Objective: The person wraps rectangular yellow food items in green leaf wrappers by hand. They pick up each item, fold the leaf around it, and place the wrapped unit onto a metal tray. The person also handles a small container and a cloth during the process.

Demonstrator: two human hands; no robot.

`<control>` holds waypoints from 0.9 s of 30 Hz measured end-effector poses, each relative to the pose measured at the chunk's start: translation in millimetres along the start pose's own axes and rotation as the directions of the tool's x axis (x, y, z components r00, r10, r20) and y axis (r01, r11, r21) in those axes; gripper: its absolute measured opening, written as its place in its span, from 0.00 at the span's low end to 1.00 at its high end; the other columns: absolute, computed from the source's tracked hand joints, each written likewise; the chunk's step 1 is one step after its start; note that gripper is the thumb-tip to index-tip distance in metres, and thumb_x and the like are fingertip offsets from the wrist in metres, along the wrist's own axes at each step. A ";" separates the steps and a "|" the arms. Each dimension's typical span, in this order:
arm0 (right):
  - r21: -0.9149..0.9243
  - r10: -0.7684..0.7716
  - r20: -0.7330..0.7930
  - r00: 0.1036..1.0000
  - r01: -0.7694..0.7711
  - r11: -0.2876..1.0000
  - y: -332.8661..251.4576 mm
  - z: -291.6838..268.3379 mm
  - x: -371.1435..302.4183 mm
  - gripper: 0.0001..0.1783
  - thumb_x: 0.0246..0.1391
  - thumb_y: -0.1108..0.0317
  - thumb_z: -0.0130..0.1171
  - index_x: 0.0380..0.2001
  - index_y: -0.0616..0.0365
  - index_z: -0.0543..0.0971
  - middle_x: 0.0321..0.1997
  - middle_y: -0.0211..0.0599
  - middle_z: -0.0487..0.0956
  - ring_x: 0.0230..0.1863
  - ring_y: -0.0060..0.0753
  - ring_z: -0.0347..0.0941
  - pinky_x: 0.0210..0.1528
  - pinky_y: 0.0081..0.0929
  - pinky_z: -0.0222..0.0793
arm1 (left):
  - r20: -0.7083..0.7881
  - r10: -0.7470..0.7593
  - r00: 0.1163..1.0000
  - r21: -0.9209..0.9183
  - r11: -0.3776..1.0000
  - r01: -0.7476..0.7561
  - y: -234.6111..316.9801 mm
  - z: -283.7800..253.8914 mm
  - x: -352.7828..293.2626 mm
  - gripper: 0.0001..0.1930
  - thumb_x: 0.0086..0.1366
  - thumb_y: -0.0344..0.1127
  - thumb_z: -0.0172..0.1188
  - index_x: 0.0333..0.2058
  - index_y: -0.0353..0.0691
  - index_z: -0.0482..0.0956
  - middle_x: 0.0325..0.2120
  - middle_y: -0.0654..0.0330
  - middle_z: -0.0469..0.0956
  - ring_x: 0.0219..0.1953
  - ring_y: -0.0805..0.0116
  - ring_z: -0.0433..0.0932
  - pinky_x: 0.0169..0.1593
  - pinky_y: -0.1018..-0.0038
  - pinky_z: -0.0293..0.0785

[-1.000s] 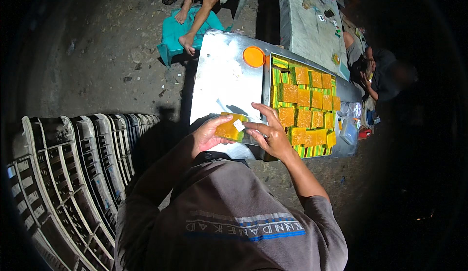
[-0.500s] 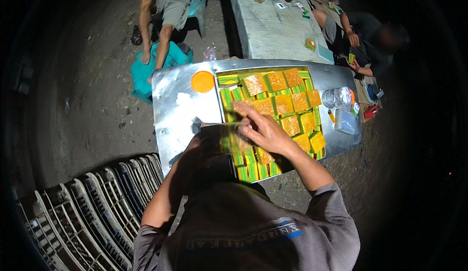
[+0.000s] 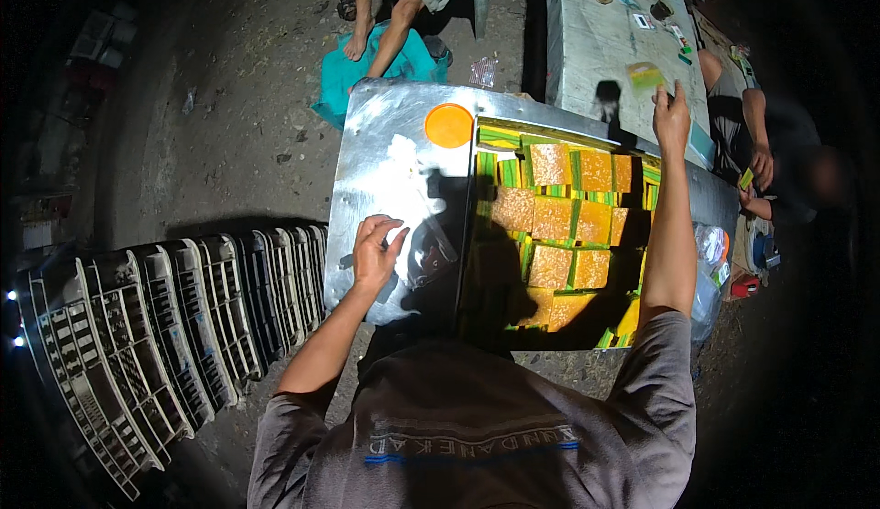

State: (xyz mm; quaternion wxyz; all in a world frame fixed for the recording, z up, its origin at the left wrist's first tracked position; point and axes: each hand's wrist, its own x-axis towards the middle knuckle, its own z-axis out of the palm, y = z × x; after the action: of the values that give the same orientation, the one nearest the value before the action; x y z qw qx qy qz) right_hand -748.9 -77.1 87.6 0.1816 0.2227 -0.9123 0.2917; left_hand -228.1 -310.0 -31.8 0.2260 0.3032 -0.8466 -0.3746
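Note:
My right hand (image 3: 672, 117) reaches far out over the pale long table, fingers apart. Just beyond its fingertips is a blurred, flat green-and-yellow piece (image 3: 645, 78) that looks like a slice of layered cake; it appears loose from the fingers. My left hand (image 3: 374, 251) hovers over the bare left part of the metal tabletop (image 3: 367, 142), fingers loosely bent, thumb apart, holding nothing I can see. Close to it lies a shiny clear thing (image 3: 433, 257), its kind unclear. Between my arms a shallow tray (image 3: 568, 129) holds many orange-topped cake slices (image 3: 552, 218) with green-and-yellow striped sides, partly in shadow.
An orange round lid (image 3: 449, 126) lies behind the left area. The pale long table (image 3: 587, 32) carries small items. Clear plastic containers (image 3: 708, 243) stand right. Another person's legs (image 3: 396, 42) rest by a teal bag (image 3: 335, 83); a co-worker's hand (image 3: 762, 165) is right. Slatted plastic furniture (image 3: 183, 317) lines the left.
My right hand has moved from over the tray, out to the far right, with a green-and-yellow piece now beyond it. The left hand has come away to the left. The view has shifted.

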 end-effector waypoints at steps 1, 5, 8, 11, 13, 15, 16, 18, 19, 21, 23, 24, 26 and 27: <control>-0.089 0.000 -0.078 0.997 -0.007 0.996 3.7 4.9 -3.3 0.23 0.69 0.57 0.50 0.52 0.67 0.77 0.47 0.51 0.82 0.46 0.45 0.80 0.51 0.29 0.73 | -0.001 0.054 0.999 0.040 0.998 -0.054 -0.3 1.3 -1.8 0.13 0.54 0.33 0.74 0.39 0.42 0.85 0.40 0.59 0.77 0.45 0.58 0.76 0.47 0.66 0.73; 0.424 -0.150 0.173 0.973 0.064 0.903 -85.2 -24.9 -83.7 0.22 0.66 0.62 0.56 0.58 0.62 0.75 0.56 0.48 0.79 0.55 0.39 0.77 0.58 0.31 0.70 | 0.111 0.079 0.991 0.219 0.970 -0.102 9.9 -15.8 -13.4 0.14 0.53 0.39 0.72 0.39 0.47 0.86 0.42 0.61 0.78 0.50 0.58 0.73 0.51 0.62 0.67; 0.547 -0.127 0.344 0.930 -0.088 0.833 -136.3 -52.1 -165.3 0.19 0.65 0.65 0.57 0.56 0.62 0.77 0.51 0.42 0.82 0.53 0.33 0.77 0.57 0.31 0.71 | 0.183 0.278 0.943 0.132 0.944 -0.303 -14.4 -19.8 -19.5 0.13 0.56 0.40 0.68 0.40 0.46 0.86 0.43 0.61 0.79 0.50 0.57 0.74 0.50 0.61 0.66; 0.552 -0.054 0.537 0.842 -0.303 0.777 -172.9 -71.1 -233.5 0.18 0.65 0.64 0.58 0.55 0.60 0.79 0.47 0.41 0.84 0.51 0.32 0.79 0.56 0.30 0.72 | 0.282 0.098 0.955 -0.028 0.995 -0.094 -65.7 17.7 -34.8 0.10 0.58 0.36 0.65 0.40 0.47 0.86 0.43 0.60 0.81 0.49 0.56 0.75 0.52 0.60 0.66; 0.563 -0.025 0.528 0.849 -0.328 0.759 -192.3 -75.8 -276.1 0.18 0.65 0.62 0.58 0.53 0.59 0.80 0.47 0.42 0.85 0.51 0.33 0.80 0.56 0.33 0.74 | 0.301 0.076 0.951 -0.052 0.997 -0.063 -72.9 18.4 -35.4 0.09 0.58 0.37 0.66 0.39 0.47 0.85 0.43 0.60 0.80 0.49 0.57 0.75 0.52 0.60 0.65; 0.525 0.023 0.552 0.834 -0.369 0.767 -212.7 -82.3 -311.0 0.16 0.65 0.62 0.57 0.51 0.57 0.81 0.49 0.43 0.84 0.52 0.36 0.80 0.55 0.39 0.76 | 0.292 0.134 0.947 -0.019 0.991 -0.134 -70.3 14.2 -29.5 0.08 0.59 0.38 0.67 0.38 0.48 0.85 0.44 0.61 0.79 0.49 0.59 0.74 0.53 0.60 0.65; 0.520 0.028 0.579 0.815 -0.395 0.757 -221.6 -85.0 -326.0 0.16 0.65 0.62 0.57 0.51 0.57 0.81 0.50 0.43 0.84 0.52 0.36 0.80 0.55 0.38 0.76 | 0.280 0.176 0.944 0.013 0.982 -0.187 -67.4 12.0 -26.2 0.08 0.59 0.38 0.67 0.37 0.48 0.85 0.44 0.62 0.79 0.50 0.59 0.73 0.53 0.59 0.64; 0.512 -0.008 0.591 0.807 -0.367 0.777 -240.0 -88.3 -352.2 0.15 0.65 0.64 0.57 0.52 0.56 0.81 0.49 0.41 0.84 0.51 0.34 0.80 0.55 0.35 0.75 | 0.233 0.258 0.938 0.093 0.954 -0.286 -58.7 5.0 -28.0 0.07 0.59 0.39 0.67 0.36 0.48 0.85 0.44 0.63 0.78 0.50 0.60 0.73 0.54 0.59 0.64; 0.515 0.010 0.611 0.791 -0.407 0.754 -243.9 -85.5 -366.9 0.15 0.65 0.65 0.58 0.52 0.57 0.81 0.48 0.40 0.84 0.52 0.32 0.79 0.55 0.32 0.74 | 0.204 0.302 0.931 0.135 0.934 -0.332 -53.6 1.5 -30.4 0.07 0.59 0.39 0.68 0.36 0.48 0.85 0.44 0.63 0.77 0.50 0.61 0.72 0.54 0.59 0.63; 0.515 0.031 0.612 0.790 -0.428 0.743 -257.5 -81.9 -386.7 0.15 0.65 0.64 0.58 0.51 0.58 0.81 0.48 0.39 0.84 0.52 0.31 0.79 0.55 0.30 0.74 | 0.168 0.370 0.914 0.141 0.908 -0.393 -45.7 -8.2 -30.9 0.07 0.59 0.40 0.68 0.35 0.49 0.85 0.44 0.64 0.77 0.51 0.62 0.71 0.55 0.59 0.62; 0.445 0.077 0.637 0.767 -0.448 0.776 -262.9 -74.6 -405.2 0.19 0.65 0.62 0.58 0.55 0.59 0.78 0.51 0.43 0.83 0.54 0.36 0.78 0.56 0.33 0.72 | 0.159 0.426 0.891 0.074 0.894 -0.441 -36.1 -22.5 -27.6 0.07 0.59 0.40 0.69 0.35 0.50 0.85 0.45 0.65 0.76 0.51 0.63 0.71 0.55 0.58 0.62; 0.433 0.124 0.564 0.817 -0.420 0.798 -265.8 -68.9 -414.4 0.26 0.64 0.59 0.59 0.60 0.61 0.73 0.56 0.49 0.79 0.58 0.40 0.75 0.59 0.35 0.70 | 0.106 0.473 0.875 0.074 0.873 -0.482 -19.3 -33.7 -25.0 0.07 0.57 0.38 0.70 0.35 0.50 0.85 0.45 0.65 0.76 0.51 0.63 0.71 0.56 0.59 0.61; 0.245 0.129 0.371 0.920 -0.231 0.942 -272.4 -50.6 -430.5 0.41 0.63 0.61 0.62 0.71 0.66 0.55 0.65 0.51 0.71 0.64 0.37 0.69 0.65 0.31 0.65 | 0.000 0.553 0.833 0.088 0.830 -0.551 13.9 -56.3 -27.5 0.08 0.55 0.35 0.71 0.35 0.51 0.85 0.44 0.64 0.76 0.49 0.62 0.71 0.57 0.59 0.61; 0.142 0.280 0.494 0.823 -0.395 0.908 -286.1 -54.3 -427.5 0.46 0.60 0.60 0.66 0.71 0.67 0.52 0.65 0.53 0.70 0.64 0.38 0.68 0.66 0.31 0.63 | -0.019 0.592 0.806 0.085 0.804 -0.589 21.1 -64.0 -28.4 0.10 0.53 0.35 0.72 0.35 0.52 0.86 0.45 0.64 0.76 0.50 0.61 0.71 0.57 0.58 0.61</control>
State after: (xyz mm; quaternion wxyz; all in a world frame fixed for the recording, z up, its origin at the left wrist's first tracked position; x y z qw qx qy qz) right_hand -234.5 -124.5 61.0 -0.1242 0.1397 -0.9122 0.3647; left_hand -176.1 -311.1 19.6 0.3386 0.0415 -0.9070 -0.2470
